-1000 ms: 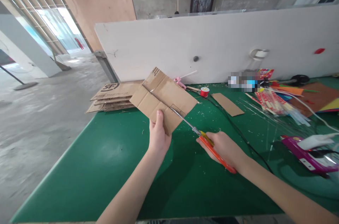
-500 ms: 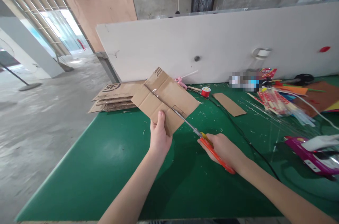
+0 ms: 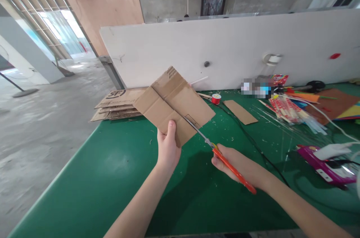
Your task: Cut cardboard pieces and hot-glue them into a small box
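My left hand (image 3: 168,146) grips the near edge of a brown cardboard piece (image 3: 194,99), thumb on top, holding it tilted above the table. A long slit runs across the cardboard, and a small rectangle is drawn beside it. In my right hand (image 3: 234,164) is a pair of scissors (image 3: 206,140) with orange-red handles. Their blades lie along the slit at the cardboard's right part. The fingers of my left hand are hidden under the cardboard.
Stacked cardboard (image 3: 120,104) lies at the table's back left. A red spool (image 3: 216,98), a cardboard strip (image 3: 241,112) and a black cable (image 3: 250,138) are behind the scissors. Further right are wrapped sticks (image 3: 284,108) and a purple power strip (image 3: 323,164). A white panel (image 3: 168,50) borders the green table (image 3: 112,166).
The cardboard has tilted slightly, and its slit looks narrower. The scissor handles have come closer together and dipped a little. The view has shifted slightly.
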